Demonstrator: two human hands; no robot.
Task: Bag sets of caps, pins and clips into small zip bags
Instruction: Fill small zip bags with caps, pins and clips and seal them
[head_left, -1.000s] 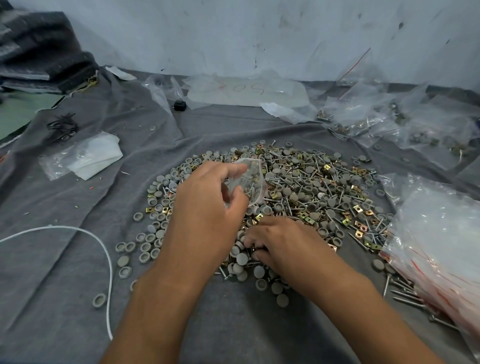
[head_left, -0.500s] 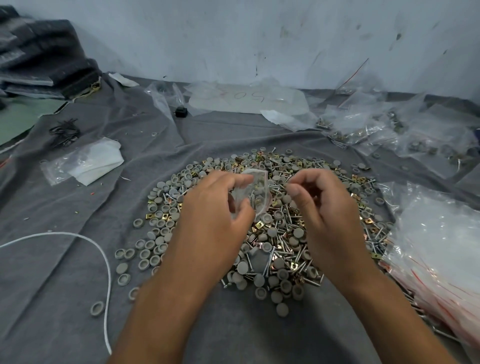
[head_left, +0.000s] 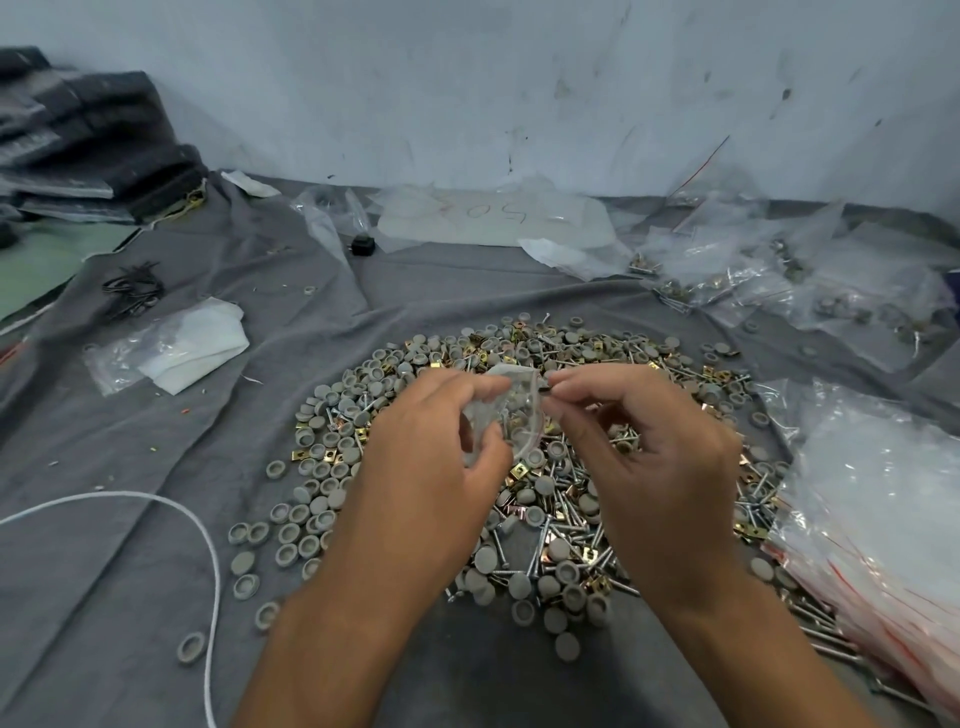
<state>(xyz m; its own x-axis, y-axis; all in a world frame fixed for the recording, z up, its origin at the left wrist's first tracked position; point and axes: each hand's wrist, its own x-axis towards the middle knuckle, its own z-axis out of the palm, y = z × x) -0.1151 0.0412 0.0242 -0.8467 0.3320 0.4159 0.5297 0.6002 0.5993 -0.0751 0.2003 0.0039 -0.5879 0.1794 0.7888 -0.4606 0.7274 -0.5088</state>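
Note:
A wide pile of grey caps (head_left: 311, 525), metal pins (head_left: 571, 540) and brass clips (head_left: 332, 454) is spread on the grey cloth (head_left: 130, 597). My left hand (head_left: 431, 467) holds a small clear zip bag (head_left: 511, 410) up over the pile, its mouth facing right. My right hand (head_left: 649, 457) is raised beside it, thumb and forefinger pinched at the bag's opening on a small dark part. More small parts seem to lie in its curled palm, too hidden to name.
A stack of unfilled zip bags (head_left: 883, 519) lies at the right. Filled bags (head_left: 727, 280) are heaped at the back right. A white cord (head_left: 197, 525) loops at the left, near a bag with white contents (head_left: 176, 348). Dark folded fabric (head_left: 88, 150) sits far left.
My right hand has lifted from the pile with picked-up parts and moved up to the bag's mouth. My left hand has kept the bag raised, shifting slightly.

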